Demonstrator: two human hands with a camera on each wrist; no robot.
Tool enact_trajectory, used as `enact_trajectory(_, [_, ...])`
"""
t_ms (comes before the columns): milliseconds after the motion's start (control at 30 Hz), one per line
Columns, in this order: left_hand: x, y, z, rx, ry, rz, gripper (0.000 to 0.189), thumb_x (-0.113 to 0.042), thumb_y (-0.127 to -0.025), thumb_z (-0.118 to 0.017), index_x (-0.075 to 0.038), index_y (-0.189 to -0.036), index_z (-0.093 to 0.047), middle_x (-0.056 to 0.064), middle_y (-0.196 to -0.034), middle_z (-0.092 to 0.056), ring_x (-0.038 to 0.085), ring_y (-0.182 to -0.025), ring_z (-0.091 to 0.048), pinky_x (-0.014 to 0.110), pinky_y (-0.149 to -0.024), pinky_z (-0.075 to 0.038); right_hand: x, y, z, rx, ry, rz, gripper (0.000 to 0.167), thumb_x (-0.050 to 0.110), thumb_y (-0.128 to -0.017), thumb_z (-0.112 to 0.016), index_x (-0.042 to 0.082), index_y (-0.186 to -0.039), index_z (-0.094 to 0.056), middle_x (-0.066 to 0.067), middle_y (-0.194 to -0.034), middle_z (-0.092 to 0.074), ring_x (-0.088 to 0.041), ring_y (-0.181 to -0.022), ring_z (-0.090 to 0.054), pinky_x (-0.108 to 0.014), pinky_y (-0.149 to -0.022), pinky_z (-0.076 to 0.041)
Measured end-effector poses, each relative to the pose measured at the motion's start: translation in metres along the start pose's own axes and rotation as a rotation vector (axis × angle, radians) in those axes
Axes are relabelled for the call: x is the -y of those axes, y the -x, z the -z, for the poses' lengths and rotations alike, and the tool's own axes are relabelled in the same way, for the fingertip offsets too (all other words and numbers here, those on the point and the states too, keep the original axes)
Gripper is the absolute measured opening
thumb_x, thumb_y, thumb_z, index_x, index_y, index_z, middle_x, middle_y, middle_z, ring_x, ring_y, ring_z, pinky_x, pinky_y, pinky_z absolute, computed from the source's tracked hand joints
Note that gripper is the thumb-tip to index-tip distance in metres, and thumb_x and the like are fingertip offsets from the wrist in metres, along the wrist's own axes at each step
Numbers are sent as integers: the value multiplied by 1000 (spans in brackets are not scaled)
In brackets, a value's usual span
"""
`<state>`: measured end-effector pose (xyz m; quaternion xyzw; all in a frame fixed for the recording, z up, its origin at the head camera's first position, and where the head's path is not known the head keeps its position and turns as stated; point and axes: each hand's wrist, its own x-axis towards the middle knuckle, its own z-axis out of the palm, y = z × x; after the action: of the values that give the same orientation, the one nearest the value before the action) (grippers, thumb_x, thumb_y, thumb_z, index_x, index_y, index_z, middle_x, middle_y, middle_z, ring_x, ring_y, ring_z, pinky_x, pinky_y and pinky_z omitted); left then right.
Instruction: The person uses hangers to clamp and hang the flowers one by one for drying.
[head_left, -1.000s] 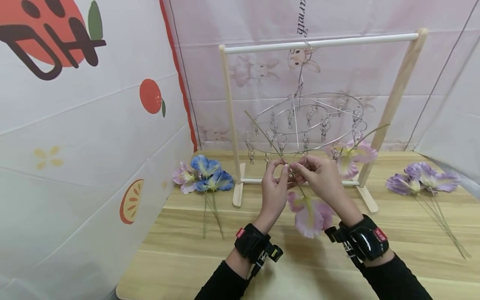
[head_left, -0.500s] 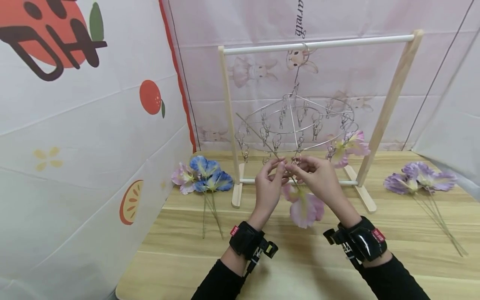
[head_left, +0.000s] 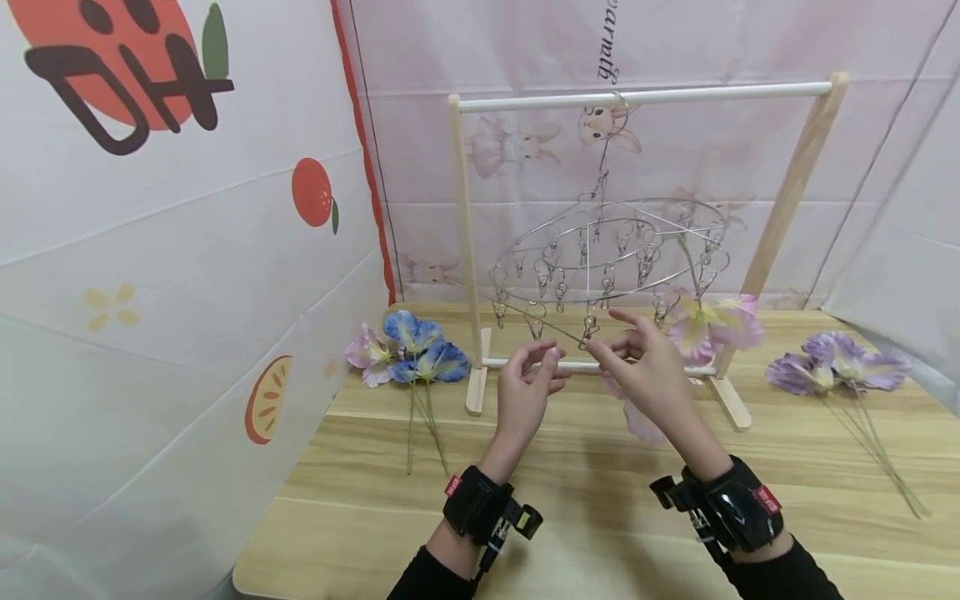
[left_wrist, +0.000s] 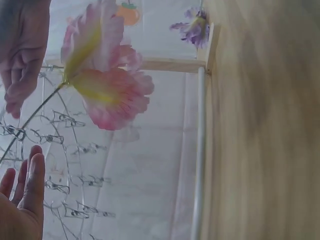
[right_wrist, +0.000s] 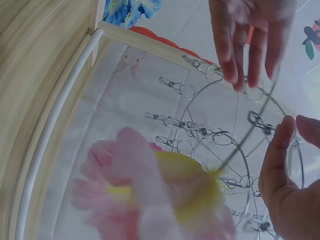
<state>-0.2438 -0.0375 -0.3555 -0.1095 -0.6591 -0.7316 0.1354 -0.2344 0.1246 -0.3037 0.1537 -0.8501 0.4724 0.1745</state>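
Note:
A pink artificial flower with a yellow center [right_wrist: 185, 185] hangs on its thin stem, which passes through a small metal clip [right_wrist: 261, 123] of the round wire hanger [head_left: 525, 242]. In the head view its petals [head_left: 641, 423] are partly hidden behind my right hand [head_left: 651, 371]. That hand has its fingers spread, with thumb and index tips right at the clip. My left hand [head_left: 525, 392] is just left of the clip, fingers loosely bent and holding nothing. Another pink flower [head_left: 720, 325] hangs at the hanger's right side.
The hanger hooks over the white bar [head_left: 540, 103] of a wooden stand [head_left: 798, 167]. Blue flowers [head_left: 416, 333] and a pink one [head_left: 369, 354] lie left on the wooden table [head_left: 360, 508]; purple flowers [head_left: 840, 362] lie right. Several other clips dangle nearby.
Both hands have let go and parted, the left moving leftward. The clipped flower's stem has tipped flatter and its petals have swung right behind my right hand. The hanger has shifted a little.

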Motion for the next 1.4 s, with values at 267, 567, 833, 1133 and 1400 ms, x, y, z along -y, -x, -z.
enact_trajectory(267, [10,18,11,-3,59,48,34,-22,-97,-56,4,-119,-57,26,-110,-65,9,-74,-68,25,-72,-63,-7,16,1,-23,-51,60,27,22,-93,-64,0,-106,-59,-21,-81,-71,-6,-57,-64,-22,-50,-55])
enact_trajectory(567, [9,27,-2,69,111,89,30,-21,-97,-56,1,-116,-59,28,-110,-65,6,-73,-67,25,-73,-63,-22,26,3,-9,-55,42,23,19,-94,-61,-3,-99,-65,-20,-80,-70,-6,-58,-64,-22,-52,-58])
enact_trajectory(833, [11,34,-20,126,116,117,30,-21,-97,-57,2,-116,-60,27,-110,-65,5,-72,-65,23,-72,-62,-34,33,12,-5,-31,15,23,20,-95,-60,-2,-96,-67,-18,-79,-70,-5,-57,-61,-22,-51,-56])
enact_trajectory(1133, [25,32,-50,193,131,129,29,-21,-96,-58,1,-115,-61,26,-108,-66,6,-71,-66,25,-70,-63,-57,41,34,-24,34,-13,23,22,-96,-59,0,-95,-67,-16,-78,-69,0,-58,-60,-21,-52,-56])
enact_trajectory(1400, [32,36,-81,280,154,187,28,-23,-96,-58,-1,-114,-62,25,-109,-66,8,-72,-67,28,-73,-63,-81,53,64,13,148,-123,33,30,-98,-55,0,-103,-67,-15,-81,-69,-5,-61,-61,-21,-54,-55])
